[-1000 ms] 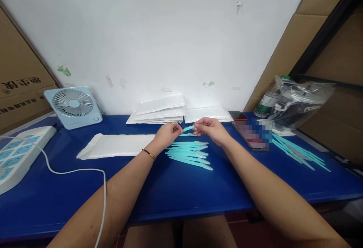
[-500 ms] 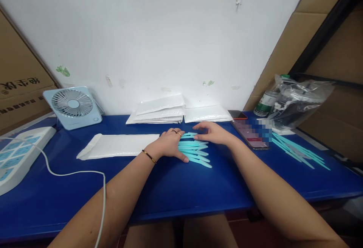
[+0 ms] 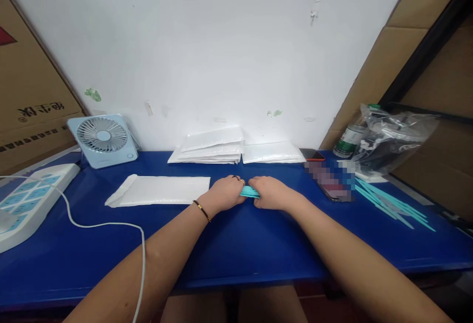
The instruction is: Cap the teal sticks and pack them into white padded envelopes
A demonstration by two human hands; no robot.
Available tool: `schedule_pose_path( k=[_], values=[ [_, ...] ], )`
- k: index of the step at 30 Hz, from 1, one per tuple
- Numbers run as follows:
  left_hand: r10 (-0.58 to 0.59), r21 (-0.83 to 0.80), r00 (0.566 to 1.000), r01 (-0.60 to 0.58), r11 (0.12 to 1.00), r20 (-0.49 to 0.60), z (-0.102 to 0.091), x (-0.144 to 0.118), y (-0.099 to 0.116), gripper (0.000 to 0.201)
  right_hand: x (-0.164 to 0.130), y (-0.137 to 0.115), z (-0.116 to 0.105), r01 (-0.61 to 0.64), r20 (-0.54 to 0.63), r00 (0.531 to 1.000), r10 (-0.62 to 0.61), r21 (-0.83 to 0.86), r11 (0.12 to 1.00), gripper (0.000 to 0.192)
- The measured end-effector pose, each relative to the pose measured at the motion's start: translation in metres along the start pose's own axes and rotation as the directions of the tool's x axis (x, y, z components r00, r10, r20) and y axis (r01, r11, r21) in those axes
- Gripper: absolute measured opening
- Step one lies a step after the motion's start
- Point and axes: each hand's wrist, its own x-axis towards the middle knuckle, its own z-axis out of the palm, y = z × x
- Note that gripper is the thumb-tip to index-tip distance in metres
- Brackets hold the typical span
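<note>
On the blue table [image 3: 236, 249], my left hand [image 3: 225, 194] and my right hand [image 3: 269, 194] meet around a bundle of thin teal plastic sticks [image 3: 249, 192]. Both hands are closed on the bundle from either end, and only a short teal stretch shows between them. My left wrist wears a thin bracelet and the fingers carry rings. A white padded envelope [image 3: 162, 190] lies flat just left of my left hand.
A stack of white envelopes [image 3: 210, 146] sits against the wall. More teal sticks [image 3: 391, 204] lie at the right beside a phone [image 3: 328, 177], a bottle and a plastic bag [image 3: 391, 138]. A small fan [image 3: 103, 139], power strip [image 3: 29, 199] and white cable [image 3: 111, 224] occupy the left.
The teal sticks lay spread out in a fan on the table. My hands have swept them together into one bundle and closed on it.
</note>
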Motion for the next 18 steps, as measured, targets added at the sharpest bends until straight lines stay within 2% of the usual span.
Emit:
schedule_pose_path(
  k=[2,6,8,9,10,11,12,13,14,15,16,17,18],
  values=[
    [-0.004,0.020,1.000,0.005,1.000,-0.030,-0.002,0.000,0.004,0.019,0.001,-0.001,0.000,-0.026,-0.012,1.000,0.026,-0.035,0.999,0.021],
    [-0.085,-0.013,0.996,0.085,0.996,-0.039,-0.014,-0.001,0.005,0.022,0.000,-0.001,-0.002,-0.084,-0.048,0.996,0.080,-0.075,0.994,0.026],
    [-0.104,-0.119,0.988,0.091,0.989,-0.112,-0.022,-0.002,-0.002,0.033,0.000,0.002,-0.004,-0.096,-0.064,0.994,0.091,-0.078,0.992,0.028],
    [-0.141,-0.221,0.972,0.098,0.970,-0.189,-0.025,-0.003,-0.007,0.042,-0.001,0.004,-0.006,-0.104,-0.074,0.992,0.098,-0.075,0.992,0.029],
    [-0.219,-0.365,0.936,0.109,0.925,-0.276,-0.028,-0.003,-0.012,0.050,-0.002,0.007,-0.007,-0.116,-0.085,0.990,0.110,-0.069,0.991,0.028],
    [-0.339,-0.544,0.877,0.110,0.832,-0.340,-0.030,-0.003,-0.016,0.057,-0.002,0.009,-0.008,-0.131,-0.096,0.988,0.125,-0.061,0.989,0.027],
    [-0.473,-0.728,0.810,0.086,0.680,-0.346,-0.030,-0.002,-0.018,0.062,-0.003,0.011,-0.009,-0.147,-0.107,0.984,0.140,-0.053,0.988,0.026],
    [-0.591,-0.876,0.753,0.039,0.480,-0.290,-0.030,0.000,-0.018,0.067,-0.003,0.011,-0.009,-0.159,-0.118,0.981,0.153,-0.044,0.986,0.025],
    [-0.665,-0.964,0.720,-0.020,0.265,-0.198,-0.029,0.002,-0.016,0.073,-0.003,0.011,-0.009,-0.166,-0.128,0.979,0.160,-0.034,0.986,0.024],
    [-0.691,-0.994,0.715,-0.079,0.075,-0.109,-0.028,0.004,-0.012,0.077,-0.002,0.009,-0.009,-0.164,-0.138,0.977,0.160,-0.022,0.986,0.024],
    [-0.683,-0.990,0.729,-0.125,-0.069,-0.044,-0.027,0.007,-0.007,0.080,-0.002,0.007,-0.008,-0.152,-0.146,0.978,0.150,-0.003,0.988,0.023],
    [-0.663,-0.976,0.748,-0.154,-0.156,-0.012,-0.026,0.008,-0.003,0.081,-0.001,0.004,-0.006,-0.128,-0.151,0.980,0.131,0.025,0.991,0.022],
    [-0.643,-0.968,0.766,-0.170,-0.187,-0.010,-0.027,0.009,0.000,0.081,0.000,0.002,-0.005,-0.100,-0.154,0.982,0.108,0.062,0.993,0.020]
  ],
)
